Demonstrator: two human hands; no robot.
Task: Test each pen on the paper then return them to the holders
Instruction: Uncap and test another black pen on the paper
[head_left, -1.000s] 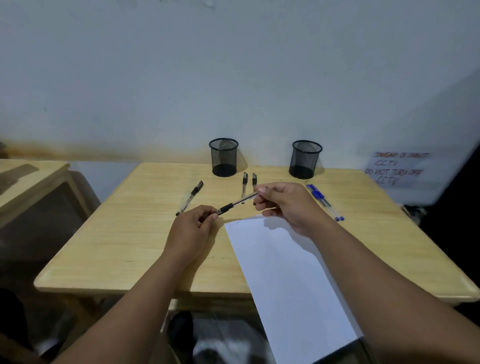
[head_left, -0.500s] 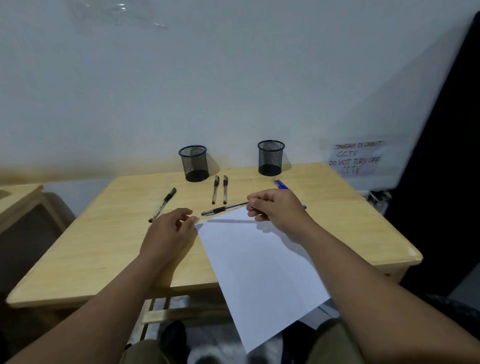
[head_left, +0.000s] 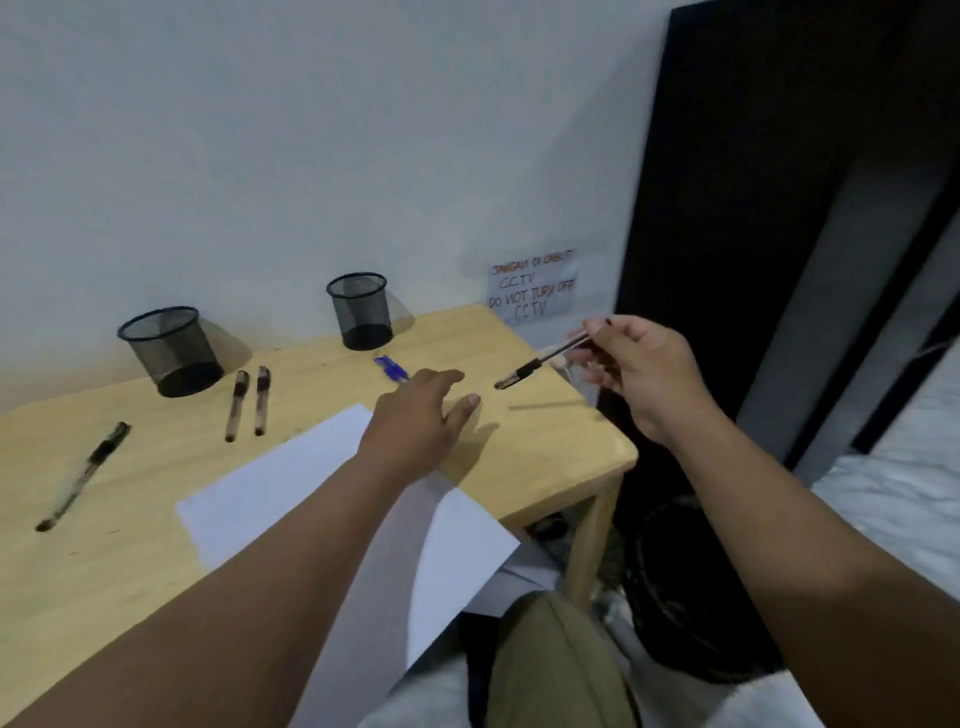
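My right hand (head_left: 636, 371) holds a black pen (head_left: 540, 362) in the air above the table's right end, its tip pointing down and left. My left hand (head_left: 421, 423) is open, reaching across the white paper (head_left: 291, 483) toward the blue pens (head_left: 392, 368), whose lower ends it hides. Two black pens (head_left: 248, 402) lie side by side in front of the left mesh holder (head_left: 171, 348). Another black pen (head_left: 83, 475) lies at the far left. The right mesh holder (head_left: 359, 309) stands by the wall. Both holders look empty.
The wooden table (head_left: 545, 447) ends just right of my hands, with its leg and a dark bin below. A handwritten CCTV note (head_left: 532, 288) hangs on the wall. A dark door frame stands at the right. The paper overhangs the table's front edge.
The view has swung right. My right hand lifted the black pen off the paper and carried it to the right. My left hand left the paper's corner and reached right, toward the blue pens.
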